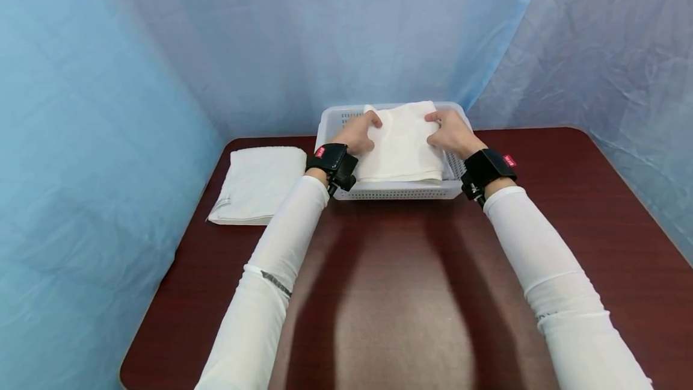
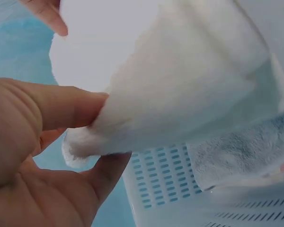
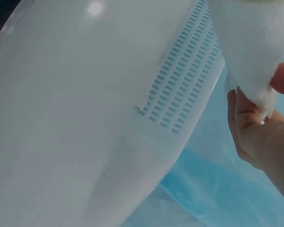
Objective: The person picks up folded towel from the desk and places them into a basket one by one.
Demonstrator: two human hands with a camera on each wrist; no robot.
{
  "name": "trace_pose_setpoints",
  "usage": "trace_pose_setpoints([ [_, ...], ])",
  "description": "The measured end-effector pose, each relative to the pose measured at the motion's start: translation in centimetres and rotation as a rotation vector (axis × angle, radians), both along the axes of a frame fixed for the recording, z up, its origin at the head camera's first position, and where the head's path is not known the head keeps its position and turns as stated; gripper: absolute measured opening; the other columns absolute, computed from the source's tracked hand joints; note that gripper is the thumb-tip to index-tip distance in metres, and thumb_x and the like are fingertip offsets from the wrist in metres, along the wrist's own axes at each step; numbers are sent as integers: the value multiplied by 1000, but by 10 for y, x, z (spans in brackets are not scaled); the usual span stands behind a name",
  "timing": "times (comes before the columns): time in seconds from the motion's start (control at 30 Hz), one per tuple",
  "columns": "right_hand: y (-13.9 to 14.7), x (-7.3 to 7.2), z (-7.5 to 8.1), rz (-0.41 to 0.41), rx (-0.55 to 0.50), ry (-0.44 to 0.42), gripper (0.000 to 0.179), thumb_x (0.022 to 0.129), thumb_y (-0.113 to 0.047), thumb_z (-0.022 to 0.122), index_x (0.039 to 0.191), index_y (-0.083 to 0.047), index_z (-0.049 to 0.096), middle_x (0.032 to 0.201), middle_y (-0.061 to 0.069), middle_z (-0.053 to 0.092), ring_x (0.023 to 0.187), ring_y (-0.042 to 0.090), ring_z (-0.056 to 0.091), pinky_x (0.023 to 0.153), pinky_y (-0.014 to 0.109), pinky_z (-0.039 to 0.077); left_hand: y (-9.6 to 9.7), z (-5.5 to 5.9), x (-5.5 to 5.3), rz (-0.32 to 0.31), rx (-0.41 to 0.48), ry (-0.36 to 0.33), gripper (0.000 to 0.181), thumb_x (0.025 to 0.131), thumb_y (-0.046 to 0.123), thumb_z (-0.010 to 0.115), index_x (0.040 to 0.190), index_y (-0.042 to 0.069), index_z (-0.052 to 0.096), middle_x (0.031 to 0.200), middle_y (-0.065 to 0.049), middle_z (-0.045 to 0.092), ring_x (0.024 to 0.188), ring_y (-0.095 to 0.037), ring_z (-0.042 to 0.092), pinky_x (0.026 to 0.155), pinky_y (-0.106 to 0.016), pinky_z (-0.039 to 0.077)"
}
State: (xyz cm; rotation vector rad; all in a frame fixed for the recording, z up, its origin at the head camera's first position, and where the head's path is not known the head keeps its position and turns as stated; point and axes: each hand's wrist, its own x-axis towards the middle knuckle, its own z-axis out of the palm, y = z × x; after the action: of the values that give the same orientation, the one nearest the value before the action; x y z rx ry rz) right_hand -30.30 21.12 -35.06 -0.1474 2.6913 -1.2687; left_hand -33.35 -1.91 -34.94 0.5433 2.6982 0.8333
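Observation:
Both hands hold a folded white towel [image 1: 403, 143] over a white perforated plastic basket [image 1: 395, 186]. My left hand [image 1: 354, 135] pinches the towel's left edge. In the left wrist view, the thumb and fingers of that hand [image 2: 19, 127] lie on either side of the cloth. On the opposite edge, my right hand [image 1: 453, 134] pinches the towel between thumb and fingers. The right wrist view shows the towel [image 3: 251, 52] hanging above the basket wall [image 3: 184, 80]. Inside the basket lies a greyish, fluffy cloth [image 2: 241, 158], partly hidden by the held towel.
A second folded white towel [image 1: 260, 182] lies on the dark red-brown table [image 1: 400, 294], left of the basket. Blue cloth curtains [image 1: 325, 35] hang behind the table and along its sides. The basket stands near the table's back edge.

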Motion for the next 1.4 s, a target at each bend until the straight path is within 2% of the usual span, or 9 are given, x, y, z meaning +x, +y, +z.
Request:
trace_pose_setpoints([
  [0.17,0,-1,-7,36,66,22,66,85,13,47,149,8,35,155,29,30,74,27,43,65,34,35,2,-8,2,-10,-32,8,52,91,-9,59,139,9,48,145,-12,47,124,-23,47,93,-31,41],
  [0.23,-1,0,-9,43,84,21,67,85,14,46,150,7,34,155,29,30,68,26,41,63,33,34,3,-11,3,-6,-41,3,52,92,-9,58,140,8,48,145,-12,46,126,-22,46,95,-32,41],
  [0.4,-2,0,-16,67,106,12,68,85,16,44,151,7,31,155,30,27,100,34,45,72,38,35,4,-16,2,-25,-112,21,56,92,-9,57,145,5,46,147,-14,45,131,-25,44,97,-33,43],
  [0.63,1,1,-31,229,169,-46,86,81,14,56,156,6,15,157,32,21,138,48,31,89,47,40,4,-22,0,-138,-348,-59,68,94,-3,58,156,7,30,152,-19,34,128,-27,42,84,-32,41],
  [0.77,3,1,-39,277,226,-100,95,77,9,63,157,4,12,157,32,19,141,47,27,98,53,39,2,-24,-1,-210,-430,-70,75,93,3,63,157,6,25,151,-20,36,126,-27,43,90,-33,39],
  [0.93,7,2,-43,289,262,-126,92,80,6,64,156,5,13,158,32,16,140,46,27,107,57,33,-1,-25,-1,-242,-465,-105,78,92,12,67,157,8,25,153,-17,37,127,-24,44,100,-34,39],
  [1.07,8,3,-45,293,266,-124,87,84,3,63,156,6,13,156,34,19,140,47,28,108,58,31,-4,-24,2,-259,-529,-126,54,95,18,61,144,2,45,122,-11,56,98,-19,48,84,-28,38],
  [1.17,8,4,-47,290,268,-125,84,86,1,63,155,7,15,155,35,21,141,47,27,109,57,32,-7,-24,6,-256,-538,-130,42,97,19,56,133,-1,53,103,-8,52,86,-18,44,75,-28,34],
  [1.4,10,7,-53,292,253,-112,79,89,1,61,153,12,16,153,36,25,138,44,32,104,53,35,-16,-33,9,-273,-495,-128,45,100,21,56,137,-2,48,119,-13,55,93,-19,46,80,-28,37],
])
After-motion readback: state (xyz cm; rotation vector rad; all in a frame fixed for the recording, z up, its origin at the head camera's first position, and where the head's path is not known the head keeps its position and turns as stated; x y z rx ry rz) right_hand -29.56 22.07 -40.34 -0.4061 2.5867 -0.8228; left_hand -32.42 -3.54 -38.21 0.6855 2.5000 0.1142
